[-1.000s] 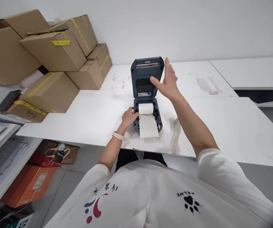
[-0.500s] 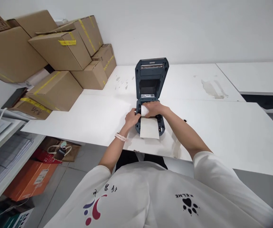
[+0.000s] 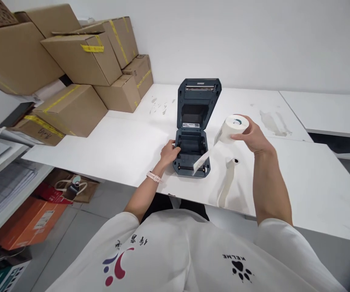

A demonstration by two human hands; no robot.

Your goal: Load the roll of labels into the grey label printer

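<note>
A dark blue-grey label printer [image 3: 192, 159] stands on the white table with its lid [image 3: 197, 99] raised. Its inside is bare of any roll. My left hand [image 3: 170, 151] grips the printer's left edge, thumb over the rim. To the right of the printer, my right hand [image 3: 252, 136] holds a roll of white labels [image 3: 233, 125] in the air, fingers behind it and thumb in front. A loose strip trails from this roll down over the printer's right front. Below it on the table lies a small, nearly used-up roll [image 3: 231, 170] with its tail unrolled towards the front edge.
Cardboard boxes [image 3: 74, 107] with yellow tape are stacked at the table's left end, against the wall. A shelf [image 3: 7, 178] stands at the lower left, with an orange box [image 3: 30, 221] under it. Patches [image 3: 273, 122] mark the white tabletop [image 3: 299, 174].
My right hand has lifted the label roll out of the printer and carried it to the right. The small roll on the table has come into view. My left hand stays on the printer.
</note>
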